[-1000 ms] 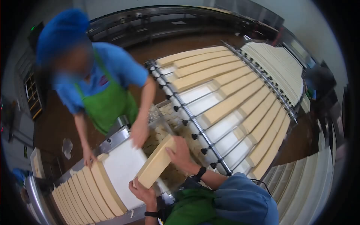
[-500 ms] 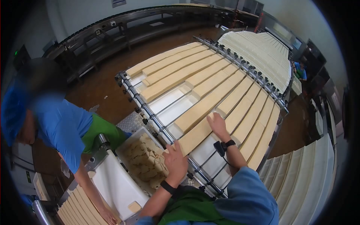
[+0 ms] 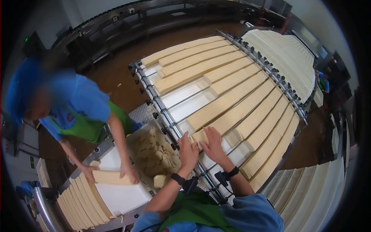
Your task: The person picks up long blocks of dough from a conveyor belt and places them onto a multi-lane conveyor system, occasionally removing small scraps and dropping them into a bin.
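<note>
Near the roller at the belt's near edge, a short pale dough piece [image 3: 199,136] sits between my two hands. My left hand [image 3: 188,153] is at its left end, thumb and fingers against it. My right hand [image 3: 213,144] holds the right end, fingers bent over it. Long pale dough strips [image 3: 228,98] lie side by side on the white belt [image 3: 183,94], separated by thin metal rods. Beyond my right hand, part of the white belt shows between strips.
A bin of broken dough pieces [image 3: 152,149] stands left of my left hand. Further left, a co-worker [image 3: 83,96] holds a strip [image 3: 112,177] in both hands over a white surface [image 3: 121,197] beside stacked strips [image 3: 79,203]. White corrugated sheets [image 3: 309,185] are at right.
My right hand has come closer to my left, and a short piece replaces the long strip between them. The co-worker has lifted a strip. The view has shifted.
</note>
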### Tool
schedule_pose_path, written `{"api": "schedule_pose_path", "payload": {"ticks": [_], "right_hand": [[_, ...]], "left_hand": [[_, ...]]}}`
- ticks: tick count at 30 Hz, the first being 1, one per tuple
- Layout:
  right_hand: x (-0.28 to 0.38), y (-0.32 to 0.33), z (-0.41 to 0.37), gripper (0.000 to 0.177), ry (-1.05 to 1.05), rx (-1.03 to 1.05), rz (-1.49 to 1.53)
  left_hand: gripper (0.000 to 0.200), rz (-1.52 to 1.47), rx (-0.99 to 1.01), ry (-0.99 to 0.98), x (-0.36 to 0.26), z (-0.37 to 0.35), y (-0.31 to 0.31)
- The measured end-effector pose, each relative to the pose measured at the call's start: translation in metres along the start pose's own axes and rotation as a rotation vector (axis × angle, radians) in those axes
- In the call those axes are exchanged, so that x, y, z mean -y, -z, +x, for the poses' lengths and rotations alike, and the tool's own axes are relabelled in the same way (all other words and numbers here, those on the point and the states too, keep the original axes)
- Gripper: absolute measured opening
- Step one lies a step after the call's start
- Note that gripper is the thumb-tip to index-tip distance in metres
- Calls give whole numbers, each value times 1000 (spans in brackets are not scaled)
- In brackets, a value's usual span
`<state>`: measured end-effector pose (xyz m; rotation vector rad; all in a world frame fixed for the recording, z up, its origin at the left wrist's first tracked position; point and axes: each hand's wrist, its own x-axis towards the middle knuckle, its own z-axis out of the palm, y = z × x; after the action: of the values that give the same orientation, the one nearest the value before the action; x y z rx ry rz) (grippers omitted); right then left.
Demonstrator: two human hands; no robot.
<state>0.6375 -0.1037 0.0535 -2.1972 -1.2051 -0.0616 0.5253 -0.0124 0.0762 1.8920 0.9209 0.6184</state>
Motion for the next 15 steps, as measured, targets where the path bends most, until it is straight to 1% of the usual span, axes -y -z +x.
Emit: {"api": "schedule_pose_path", "payload": {"ticks": [3,4,7,8,11,12,15], "right_hand": [[27,0,-8,69,-27,93,-86],[28,2,-6,69,-42,115,-127],[24,-8,-9,69,-28,129,-265],[24,-13,-11,70,-16,125,-312],[27,-16,-13,72,-14,126,-344],[27,-19,-14,72,-11,128,-357],[30,-19,-13,71,-18,130,-381]], "left_hand": [[56,-57,54,23,5,3,4],[56,-71,-3,-42,7,3,5],[54,-214,-51,-19,14,-3,25],[56,-346,-82,-21,26,-6,30],[61,-1176,72,236,31,-19,65],[62,-1248,119,307,25,-24,84],[60,-1388,174,321,36,-35,112]]}}
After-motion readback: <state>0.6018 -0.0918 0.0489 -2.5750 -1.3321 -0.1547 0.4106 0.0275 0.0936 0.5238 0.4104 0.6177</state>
